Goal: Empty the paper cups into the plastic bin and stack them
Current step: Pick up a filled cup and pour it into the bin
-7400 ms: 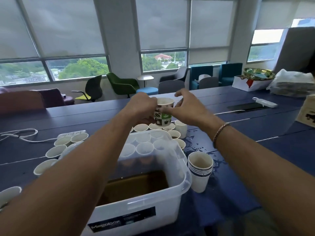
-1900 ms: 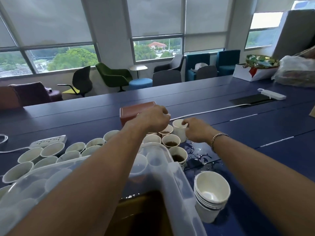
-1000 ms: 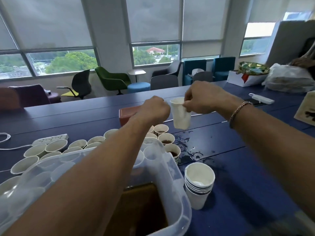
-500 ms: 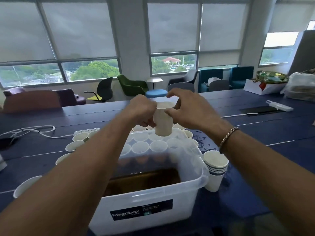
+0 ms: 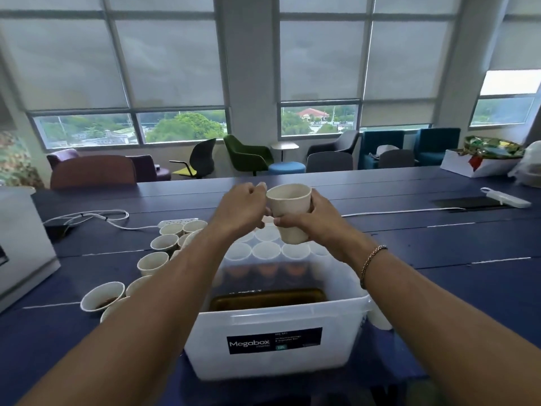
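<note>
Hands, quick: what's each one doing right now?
Left hand: curled against the paper cup, gripping its side.
Right hand: gripping the same cup.

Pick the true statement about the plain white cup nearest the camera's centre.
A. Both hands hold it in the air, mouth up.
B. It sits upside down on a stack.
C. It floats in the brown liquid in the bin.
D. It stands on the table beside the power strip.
A: the left hand and the right hand both hold the cup mouth up, lifted clear of the table and above the bin.
</note>
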Demonstrator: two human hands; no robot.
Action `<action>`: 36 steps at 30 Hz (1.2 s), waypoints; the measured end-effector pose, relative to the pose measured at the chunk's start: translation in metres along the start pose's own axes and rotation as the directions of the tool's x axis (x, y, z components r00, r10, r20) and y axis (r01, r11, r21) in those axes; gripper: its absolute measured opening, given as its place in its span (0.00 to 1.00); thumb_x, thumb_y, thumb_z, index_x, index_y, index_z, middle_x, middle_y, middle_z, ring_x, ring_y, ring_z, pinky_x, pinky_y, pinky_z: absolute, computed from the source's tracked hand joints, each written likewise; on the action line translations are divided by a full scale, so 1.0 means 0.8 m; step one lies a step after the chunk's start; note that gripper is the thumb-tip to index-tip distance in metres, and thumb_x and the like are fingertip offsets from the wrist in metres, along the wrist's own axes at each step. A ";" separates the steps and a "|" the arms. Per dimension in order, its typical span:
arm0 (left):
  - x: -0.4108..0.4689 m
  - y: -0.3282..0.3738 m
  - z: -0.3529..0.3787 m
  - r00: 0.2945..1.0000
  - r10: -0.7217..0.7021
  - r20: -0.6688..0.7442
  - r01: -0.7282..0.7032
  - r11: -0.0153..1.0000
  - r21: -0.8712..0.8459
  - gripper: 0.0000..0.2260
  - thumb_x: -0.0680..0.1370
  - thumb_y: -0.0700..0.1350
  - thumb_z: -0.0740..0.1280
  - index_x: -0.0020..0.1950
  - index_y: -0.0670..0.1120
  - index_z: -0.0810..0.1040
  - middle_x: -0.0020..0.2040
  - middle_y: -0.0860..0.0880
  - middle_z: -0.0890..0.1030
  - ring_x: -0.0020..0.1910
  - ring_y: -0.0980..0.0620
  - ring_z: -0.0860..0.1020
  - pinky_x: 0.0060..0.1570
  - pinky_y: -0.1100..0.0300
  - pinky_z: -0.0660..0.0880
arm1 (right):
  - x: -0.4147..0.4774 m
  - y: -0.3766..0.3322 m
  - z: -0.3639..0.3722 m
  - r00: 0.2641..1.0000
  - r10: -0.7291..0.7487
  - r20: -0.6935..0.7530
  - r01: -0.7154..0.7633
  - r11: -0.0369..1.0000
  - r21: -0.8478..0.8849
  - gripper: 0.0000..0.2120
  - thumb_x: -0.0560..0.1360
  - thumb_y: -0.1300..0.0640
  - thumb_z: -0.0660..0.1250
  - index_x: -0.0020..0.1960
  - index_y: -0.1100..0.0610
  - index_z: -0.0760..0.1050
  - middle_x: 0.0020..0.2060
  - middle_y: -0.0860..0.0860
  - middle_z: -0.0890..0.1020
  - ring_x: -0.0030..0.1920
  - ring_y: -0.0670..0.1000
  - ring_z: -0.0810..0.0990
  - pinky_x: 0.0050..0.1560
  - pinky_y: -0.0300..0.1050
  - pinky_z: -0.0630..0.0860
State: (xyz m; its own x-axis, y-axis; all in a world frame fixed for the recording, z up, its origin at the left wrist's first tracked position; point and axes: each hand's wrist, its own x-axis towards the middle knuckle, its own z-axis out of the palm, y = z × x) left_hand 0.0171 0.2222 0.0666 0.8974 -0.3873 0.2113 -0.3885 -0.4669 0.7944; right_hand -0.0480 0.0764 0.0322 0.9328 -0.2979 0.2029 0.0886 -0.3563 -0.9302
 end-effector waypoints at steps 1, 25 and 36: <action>0.002 -0.010 0.001 0.999 0.033 -0.037 -0.030 0.996 0.087 0.17 0.84 0.55 0.52 0.53 0.46 0.75 0.50 0.45 0.82 0.46 0.47 0.82 0.53 0.46 0.79 | 0.001 0.003 -0.001 1.000 0.001 -0.015 -0.001 1.000 -0.007 0.33 0.68 0.53 0.78 0.67 0.46 0.65 0.56 0.46 0.75 0.56 0.49 0.75 0.53 0.49 0.79; 0.010 -0.106 0.014 0.992 -0.072 0.107 -0.017 0.753 0.658 0.21 0.84 0.56 0.51 0.79 0.60 0.56 0.81 0.53 0.53 0.80 0.46 0.49 0.72 0.30 0.40 | -0.011 0.060 -0.005 0.994 -0.105 -0.006 0.084 0.829 -0.553 0.32 0.65 0.49 0.78 0.63 0.46 0.65 0.54 0.44 0.75 0.53 0.49 0.76 0.57 0.51 0.77; 0.005 -0.108 0.012 0.989 -0.072 0.130 -0.034 0.740 0.672 0.23 0.84 0.57 0.51 0.79 0.59 0.54 0.81 0.52 0.51 0.80 0.46 0.47 0.72 0.32 0.39 | -0.022 0.056 0.001 0.986 -0.151 0.068 0.148 0.628 -0.764 0.33 0.65 0.43 0.76 0.65 0.47 0.66 0.56 0.46 0.79 0.53 0.51 0.78 0.55 0.53 0.79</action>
State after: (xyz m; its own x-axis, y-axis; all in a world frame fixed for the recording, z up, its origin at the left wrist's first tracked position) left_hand 0.0523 0.2529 -0.0066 0.8883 -0.4528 0.0772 -0.4587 -0.8662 0.1984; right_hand -0.0604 0.0666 -0.0135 0.9302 -0.1802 0.3199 -0.0729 -0.9445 -0.3202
